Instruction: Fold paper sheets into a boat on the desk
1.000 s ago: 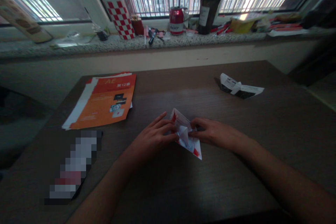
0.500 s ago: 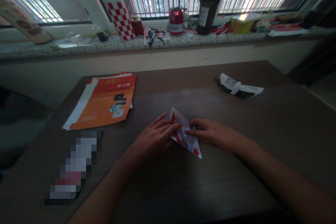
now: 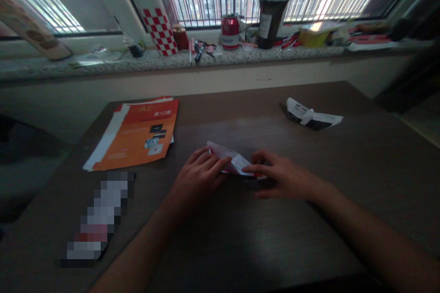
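A folded white-and-red paper (image 3: 228, 154) lies at the middle of the dark table, with a raised fold near its centre. My left hand (image 3: 201, 171) grips its left part, fingers over the top and the thumb underneath out of sight. At the right end of the paper, my right hand (image 3: 280, 174) has its fingertips around the edge, with the thumb lower and toward me. Farther back on the right sits another folded paper (image 3: 312, 116), white and black, with wing-like ends and a raised middle.
Orange printed sheets (image 3: 137, 135) are stacked at the table's left. A blurred-out dark-edged flat object (image 3: 99, 219) lies nearer me. On the windowsill (image 3: 113, 67) stand a checkered bottle (image 3: 160, 32), a red can (image 3: 230, 32), a dark drink cup (image 3: 271, 20) and several small items.
The folded paper has turned from a steep slant to a flatter lie, and its top corner moved left. My right thumb has come apart from the fingers, toward me.
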Available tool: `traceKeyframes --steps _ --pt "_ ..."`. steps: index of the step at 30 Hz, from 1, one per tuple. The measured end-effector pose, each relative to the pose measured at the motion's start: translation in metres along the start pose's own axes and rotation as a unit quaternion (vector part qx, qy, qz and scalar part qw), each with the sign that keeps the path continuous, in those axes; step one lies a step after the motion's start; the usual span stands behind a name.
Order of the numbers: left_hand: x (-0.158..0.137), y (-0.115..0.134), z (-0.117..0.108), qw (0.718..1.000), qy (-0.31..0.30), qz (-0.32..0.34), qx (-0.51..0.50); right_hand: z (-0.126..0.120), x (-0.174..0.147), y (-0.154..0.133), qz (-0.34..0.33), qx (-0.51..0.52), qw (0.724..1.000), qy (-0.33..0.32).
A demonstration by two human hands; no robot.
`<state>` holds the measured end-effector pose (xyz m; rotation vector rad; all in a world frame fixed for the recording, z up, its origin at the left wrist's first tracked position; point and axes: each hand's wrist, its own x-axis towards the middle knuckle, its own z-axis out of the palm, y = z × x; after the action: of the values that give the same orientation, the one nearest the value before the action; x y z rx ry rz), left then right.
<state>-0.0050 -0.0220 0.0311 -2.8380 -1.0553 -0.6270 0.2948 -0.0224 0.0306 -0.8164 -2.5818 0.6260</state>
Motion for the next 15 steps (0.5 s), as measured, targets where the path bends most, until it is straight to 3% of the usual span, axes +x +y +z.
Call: traceKeyframes --steps 6,11,15 --pt "0.001 0.002 -0.002 1.0 -0.002 -0.019 0.015 0.0 0.002 0.0 0.013 -0.039 0.999 0.016" --pt "-0.003 -0.001 -0.004 0.999 -0.001 -0.024 -0.033 0.002 -0.001 0.008 0.037 -0.04 0.997 0.045" --pt "-0.009 -0.006 -0.007 0.994 0.035 -0.075 -0.067 0.0 -0.004 0.015 0.039 -0.054 0.996 0.06"
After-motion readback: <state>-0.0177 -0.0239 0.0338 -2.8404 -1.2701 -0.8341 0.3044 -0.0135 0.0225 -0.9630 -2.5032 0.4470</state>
